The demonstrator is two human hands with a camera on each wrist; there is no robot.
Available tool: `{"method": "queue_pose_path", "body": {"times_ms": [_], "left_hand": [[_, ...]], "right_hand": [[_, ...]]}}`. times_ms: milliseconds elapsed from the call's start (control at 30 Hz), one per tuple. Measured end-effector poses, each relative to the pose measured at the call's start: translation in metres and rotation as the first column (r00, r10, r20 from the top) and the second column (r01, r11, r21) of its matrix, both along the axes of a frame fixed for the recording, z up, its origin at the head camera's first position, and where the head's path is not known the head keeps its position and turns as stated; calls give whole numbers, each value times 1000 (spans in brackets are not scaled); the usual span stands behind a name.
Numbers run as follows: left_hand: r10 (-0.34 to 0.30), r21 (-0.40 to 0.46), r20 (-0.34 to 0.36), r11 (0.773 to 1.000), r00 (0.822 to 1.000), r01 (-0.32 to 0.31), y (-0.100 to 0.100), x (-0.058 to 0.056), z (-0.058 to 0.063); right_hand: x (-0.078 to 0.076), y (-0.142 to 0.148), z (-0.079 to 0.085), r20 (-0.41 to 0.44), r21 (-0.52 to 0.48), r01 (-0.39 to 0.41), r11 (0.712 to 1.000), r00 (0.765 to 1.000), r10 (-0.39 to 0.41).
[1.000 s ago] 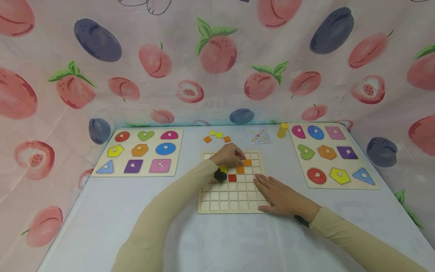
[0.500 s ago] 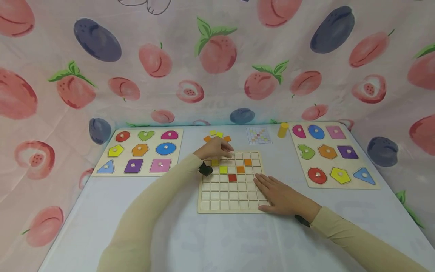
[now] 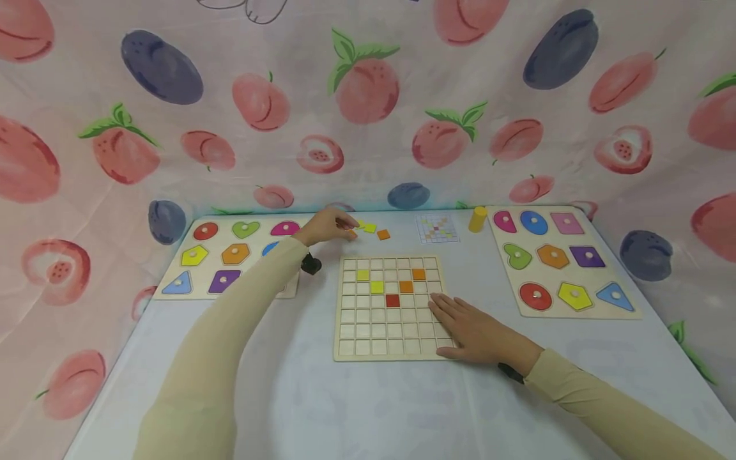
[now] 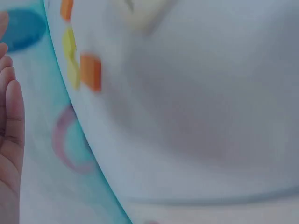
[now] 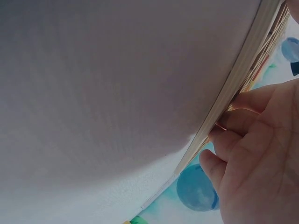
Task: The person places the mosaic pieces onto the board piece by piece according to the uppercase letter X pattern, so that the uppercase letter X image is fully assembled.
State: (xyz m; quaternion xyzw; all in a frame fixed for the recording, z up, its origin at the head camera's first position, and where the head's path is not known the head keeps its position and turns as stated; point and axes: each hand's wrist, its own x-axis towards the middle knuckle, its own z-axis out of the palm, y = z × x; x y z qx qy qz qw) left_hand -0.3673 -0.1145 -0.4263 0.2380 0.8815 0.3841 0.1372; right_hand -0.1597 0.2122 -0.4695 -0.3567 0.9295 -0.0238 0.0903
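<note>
In the head view my left hand [image 3: 325,226] hovers over the far side of the table, fingertips right by a partly covered orange tile [image 3: 352,236]. Yellow tiles [image 3: 370,228] and another orange tile [image 3: 383,235] lie just right of it. The left wrist view shows extended fingers and a gap between the hand and the orange tile [image 4: 90,72]. My right hand [image 3: 480,332] rests flat with straight fingers on the right edge of the wooden grid board [image 3: 379,331]. Set in the board are a red tile [image 3: 393,300], two yellow tiles [image 3: 376,287] and two orange tiles [image 3: 406,287].
Behind the board lies a printed pattern card [image 3: 437,229], with a yellow cylinder [image 3: 477,220] beside it. Knobbed shape puzzles flank the board, one at left [image 3: 198,278], partly under the left sleeve, and one at right [image 3: 552,281]. A fruit-print curtain [image 3: 368,172] hangs behind the table.
My left hand has left the board and moved left and away to the loose tiles, uncovering the yellow tiles in the grid. The right hand has stayed on the board's edge.
</note>
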Motion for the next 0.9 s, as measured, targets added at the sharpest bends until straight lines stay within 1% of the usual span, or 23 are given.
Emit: {"method": "queue_pose_path", "body": {"times_ms": [67,133,267,367,600,800,900], "left_hand": [[39,-10,4,999,999,-39,-7,-6,0],[68,-16,2,998,998,-67,-12,-12,-2],[104,-28,-23,994,994,-105,-18,-19,-10],[128,-22,-26,992,992,-128,-20,-20,-15],[217,-58,17,975,976,-216,-13,-21,-31],[223,-86,14,972,975,-221,-6,-25,-42],[228,-105,28,969,973,-224,-3,-29,-47]], "right_hand": [[0,0,-1,0,2,-2,1000,1000,2],[0,0,-1,-1,5,-3,1000,1000,3],[-1,1,-1,-1,2,-4,1000,1000,4],[-1,1,0,1,-1,-4,1000,1000,4],[-1,1,0,12,6,4,1000,1000,-5],[0,0,0,16,13,10,1000,1000,-10],[0,0,0,12,8,8,1000,1000,-9]]}}
